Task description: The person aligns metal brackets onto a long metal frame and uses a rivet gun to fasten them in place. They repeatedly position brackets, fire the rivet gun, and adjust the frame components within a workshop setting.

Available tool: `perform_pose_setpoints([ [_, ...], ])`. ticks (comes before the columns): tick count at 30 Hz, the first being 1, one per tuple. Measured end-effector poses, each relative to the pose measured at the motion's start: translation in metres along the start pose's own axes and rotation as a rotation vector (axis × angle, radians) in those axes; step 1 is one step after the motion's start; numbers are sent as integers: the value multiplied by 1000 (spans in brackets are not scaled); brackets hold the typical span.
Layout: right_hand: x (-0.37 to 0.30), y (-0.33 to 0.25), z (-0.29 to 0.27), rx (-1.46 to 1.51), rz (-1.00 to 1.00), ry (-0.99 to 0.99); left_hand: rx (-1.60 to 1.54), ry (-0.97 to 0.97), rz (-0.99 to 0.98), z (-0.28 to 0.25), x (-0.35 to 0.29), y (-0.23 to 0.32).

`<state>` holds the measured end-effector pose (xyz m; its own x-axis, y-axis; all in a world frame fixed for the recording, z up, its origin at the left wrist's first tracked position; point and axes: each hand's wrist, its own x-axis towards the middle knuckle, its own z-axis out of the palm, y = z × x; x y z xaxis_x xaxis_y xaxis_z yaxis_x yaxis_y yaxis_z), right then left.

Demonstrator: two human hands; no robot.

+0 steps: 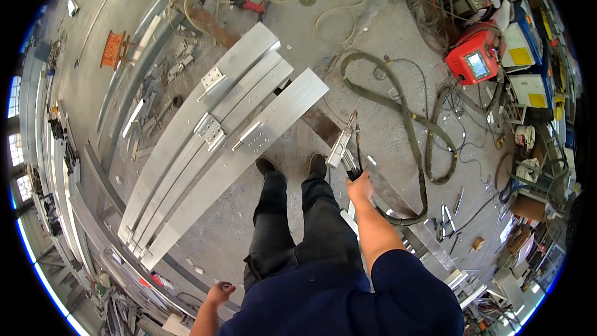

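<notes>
I stand on a concrete floor, looking down at my black trousers and shoes. My right hand [359, 185] is closed around a black handle with a small silver metal piece and thin rods [344, 146] sticking out of it, held out in front of my right leg. My left hand [220, 292] hangs low by my left side with its fingers curled, holding nothing that I can see. Just ahead and to my left lie long aluminium beams [205, 149] side by side, with bolted silver brackets [210, 129] on top.
A red welding machine [474, 57] stands at the upper right among tangled cables. A thick dark hose [404, 112] loops across the floor on my right. A red power tool [252, 4] lies at the top. Metal profiles and scrap [158, 81] lie on the left.
</notes>
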<state>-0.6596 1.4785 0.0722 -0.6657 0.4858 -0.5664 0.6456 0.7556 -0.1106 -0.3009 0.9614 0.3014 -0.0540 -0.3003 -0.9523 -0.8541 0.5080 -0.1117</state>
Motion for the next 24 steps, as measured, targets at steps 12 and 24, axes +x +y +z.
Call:
perform_pose_setpoints([
  [12, 17, -17, 35, -62, -140, 40, -291, 92, 311, -41, 92, 202],
  [24, 22, -23, 40, -76, -152, 80, -252, 27, 563, -72, 136, 303],
])
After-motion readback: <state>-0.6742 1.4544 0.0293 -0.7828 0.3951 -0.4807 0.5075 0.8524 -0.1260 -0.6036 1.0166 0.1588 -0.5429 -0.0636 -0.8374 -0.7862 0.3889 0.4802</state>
